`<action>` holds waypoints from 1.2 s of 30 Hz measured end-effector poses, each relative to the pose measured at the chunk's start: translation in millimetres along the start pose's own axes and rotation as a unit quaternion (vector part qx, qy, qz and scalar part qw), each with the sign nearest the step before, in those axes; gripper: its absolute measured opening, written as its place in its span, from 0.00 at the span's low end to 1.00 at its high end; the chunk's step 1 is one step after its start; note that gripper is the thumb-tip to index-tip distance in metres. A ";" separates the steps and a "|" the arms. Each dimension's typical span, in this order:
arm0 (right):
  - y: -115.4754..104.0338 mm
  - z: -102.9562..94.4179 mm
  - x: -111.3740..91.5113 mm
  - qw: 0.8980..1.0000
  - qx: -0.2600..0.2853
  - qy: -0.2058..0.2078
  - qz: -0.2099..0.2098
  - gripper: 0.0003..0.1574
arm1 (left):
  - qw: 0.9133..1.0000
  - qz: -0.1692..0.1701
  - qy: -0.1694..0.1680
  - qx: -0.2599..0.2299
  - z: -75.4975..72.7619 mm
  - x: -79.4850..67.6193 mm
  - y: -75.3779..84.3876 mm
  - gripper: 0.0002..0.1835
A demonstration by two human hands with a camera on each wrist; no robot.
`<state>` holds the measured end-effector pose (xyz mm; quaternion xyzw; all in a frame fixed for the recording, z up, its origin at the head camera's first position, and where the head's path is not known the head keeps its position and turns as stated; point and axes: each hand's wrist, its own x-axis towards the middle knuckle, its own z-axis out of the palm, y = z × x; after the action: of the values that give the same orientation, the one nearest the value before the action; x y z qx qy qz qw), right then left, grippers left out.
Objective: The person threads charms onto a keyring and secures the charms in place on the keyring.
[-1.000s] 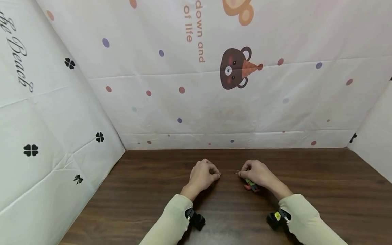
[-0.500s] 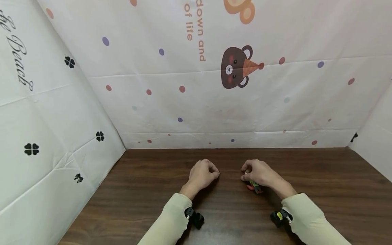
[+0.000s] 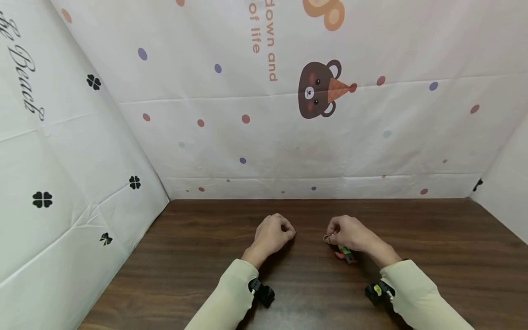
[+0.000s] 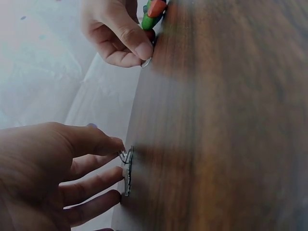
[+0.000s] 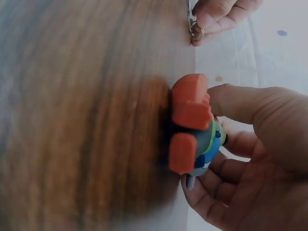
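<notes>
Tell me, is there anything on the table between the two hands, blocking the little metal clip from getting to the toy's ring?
Nothing visible blocks it. The left hand pinches the metal clip, the right hand holds the toy by its ring, and only bare table lies between them.

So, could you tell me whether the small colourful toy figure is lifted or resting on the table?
Resting: the small colourful toy figure touches the brown wooden table, held in the right hand.

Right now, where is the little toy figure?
In the head view the toy sits on the table, right of centre, under the right hand.
</notes>
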<state>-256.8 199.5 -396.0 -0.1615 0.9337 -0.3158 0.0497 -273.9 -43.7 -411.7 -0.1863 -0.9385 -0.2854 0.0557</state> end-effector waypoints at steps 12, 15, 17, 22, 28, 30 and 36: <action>4.1 -7.5 -1.3 0.998 0.047 0.025 -0.022 0.06 | 0.999 -0.024 -0.005 -0.026 -5.5 1.4 -1.1 0.05; 4.2 -11.4 -2.2 0.998 0.056 0.028 -0.024 0.07 | 1.000 -0.021 -0.002 -0.021 -7.3 0.6 -1.0 0.05; 3.5 -14.1 -2.6 0.997 0.058 0.029 -0.032 0.07 | 1.000 -0.018 0.002 -0.017 -8.8 -0.3 -0.1 0.05; -3.5 -20.5 -5.3 0.996 0.068 0.037 -0.037 0.07 | 1.000 -0.010 0.013 -0.019 -12.4 -1.9 3.2 0.05; -17.3 -26.4 -9.6 0.995 0.082 0.047 -0.042 0.05 | 0.999 -0.004 0.039 -0.022 -17.5 -2.3 9.9 0.06; -21.6 -27.8 -11.0 0.994 0.080 0.053 -0.050 0.04 | 0.999 0.001 0.045 -0.028 -19.1 -2.7 12.0 0.06; -30.8 -32.0 -14.1 0.990 0.072 0.081 -0.093 0.04 | 0.997 0.026 0.057 -0.039 -25.6 -3.7 21.2 0.06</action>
<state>-241.4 199.5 -352.1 -0.2174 0.8904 -0.3974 -0.0439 -262.4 -42.9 -380.4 -0.1960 -0.9169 -0.3300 0.1092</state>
